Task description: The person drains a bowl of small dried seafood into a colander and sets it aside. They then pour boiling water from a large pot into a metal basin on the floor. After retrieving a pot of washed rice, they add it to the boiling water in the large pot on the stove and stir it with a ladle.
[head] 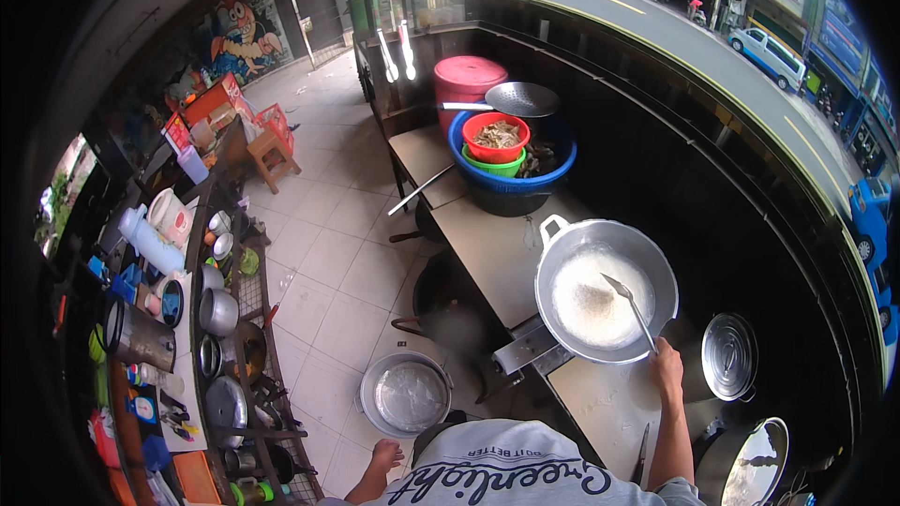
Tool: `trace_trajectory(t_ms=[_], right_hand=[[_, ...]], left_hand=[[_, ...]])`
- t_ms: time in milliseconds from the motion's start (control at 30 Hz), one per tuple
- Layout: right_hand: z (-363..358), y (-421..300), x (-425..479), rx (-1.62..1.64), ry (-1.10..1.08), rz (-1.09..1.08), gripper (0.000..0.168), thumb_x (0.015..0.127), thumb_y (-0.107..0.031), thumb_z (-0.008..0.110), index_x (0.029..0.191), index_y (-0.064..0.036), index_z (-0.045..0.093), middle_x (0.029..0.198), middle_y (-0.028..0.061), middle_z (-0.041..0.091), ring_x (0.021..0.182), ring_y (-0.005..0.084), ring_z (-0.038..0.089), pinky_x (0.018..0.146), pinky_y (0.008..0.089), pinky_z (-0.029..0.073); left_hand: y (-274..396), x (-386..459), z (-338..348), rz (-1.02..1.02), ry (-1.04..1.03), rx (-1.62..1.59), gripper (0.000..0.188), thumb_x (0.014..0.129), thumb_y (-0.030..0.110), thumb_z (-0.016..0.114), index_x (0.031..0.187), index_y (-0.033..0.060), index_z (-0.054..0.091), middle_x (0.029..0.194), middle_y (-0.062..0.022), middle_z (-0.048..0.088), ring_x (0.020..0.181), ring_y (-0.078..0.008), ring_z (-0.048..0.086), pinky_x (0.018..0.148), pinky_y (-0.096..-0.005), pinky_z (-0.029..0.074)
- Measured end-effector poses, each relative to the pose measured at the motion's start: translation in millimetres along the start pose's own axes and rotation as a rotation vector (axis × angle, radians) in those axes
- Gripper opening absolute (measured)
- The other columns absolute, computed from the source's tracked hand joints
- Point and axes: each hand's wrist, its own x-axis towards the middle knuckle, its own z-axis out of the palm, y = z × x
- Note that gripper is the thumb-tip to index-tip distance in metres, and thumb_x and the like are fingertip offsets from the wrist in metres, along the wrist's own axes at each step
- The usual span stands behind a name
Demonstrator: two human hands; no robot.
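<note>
My right hand (pixel 666 363) grips the long handle of a metal spatula (pixel 622 289). The spatula's blade rests in pale, cloudy liquid with a brownish patch (pixel 589 295), inside a large two-handled aluminium pot (pixel 664 260). This pot stands over a gas stove (pixel 524 351) set into the counter. Down at my left side, my left hand (pixel 386 455) hangs with its fingers loosely curled, and nothing shows in it. Below that hand's level a wide aluminium basin (pixel 404 393) sits on the tiled floor, with some clear liquid or a shiny bottom.
A blue tub (pixel 566 161) holds red (pixel 522 128) and green baskets of food; a perforated skimmer (pixel 524 98) lies across its rim. Behind is a lidded red bucket (pixel 470 74). Lidded pots (pixel 729 356) stand right. A crowded shelf (pixel 260 337) lines the left, near a stool (pixel 272 154).
</note>
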Motion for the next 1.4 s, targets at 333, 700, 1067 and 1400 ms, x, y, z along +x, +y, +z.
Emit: trace_trajectory(t_ms=[333, 700, 1067, 1400], right_hand=[[70, 70, 72, 0.327, -0.159, 0.229, 0.016, 0.083, -0.011, 0.045, 0.083, 0.003, 0.05, 0.064, 0.0184, 0.056, 0.051, 0.0269, 0.056, 0.043, 0.0377, 0.043], [91, -2, 49, 0.368, -0.386, 0.078, 0.014, 0.083, -0.011, 0.055, 0.087, 0.002, 0.053, 0.055, 0.0059, 0.05, 0.038, 0.0114, 0.046, 0.032, 0.0272, 0.037], [11, 34, -6, -0.238, 0.007, -0.248, 0.042, 0.075, -0.005, 0.058, 0.116, -0.006, 0.055, 0.087, 0.02, 0.062, 0.082, 0.0378, 0.059, 0.071, 0.0458, 0.046], [81, 87, 48, -0.013, 0.21, -0.294, 0.018, 0.08, -0.008, 0.055, 0.092, 0.005, 0.053, 0.074, 0.023, 0.06, 0.065, 0.0374, 0.061, 0.054, 0.0442, 0.046]], left_hand=[[48, 23, 14, 0.096, 0.044, 0.093, 0.017, 0.083, 0.019, 0.052, 0.099, 0.0126, 0.052, 0.083, -0.0029, 0.058, 0.069, -0.0165, 0.061, 0.056, -0.0342, 0.047], [35, 13, 19, 0.058, 0.027, 0.012, 0.015, 0.082, 0.018, 0.054, 0.094, 0.0108, 0.053, 0.072, -0.0024, 0.054, 0.057, -0.014, 0.055, 0.042, -0.0284, 0.038], [52, 14, 19, 0.157, 0.084, 0.082, 0.017, 0.081, 0.02, 0.053, 0.094, 0.0092, 0.055, 0.072, -0.0029, 0.055, 0.057, -0.0144, 0.057, 0.044, -0.0294, 0.041], [39, 18, 14, 0.146, 0.078, 0.083, 0.012, 0.079, 0.018, 0.054, 0.085, 0.0088, 0.058, 0.066, -0.0027, 0.055, 0.054, -0.0143, 0.056, 0.042, -0.0283, 0.04]])
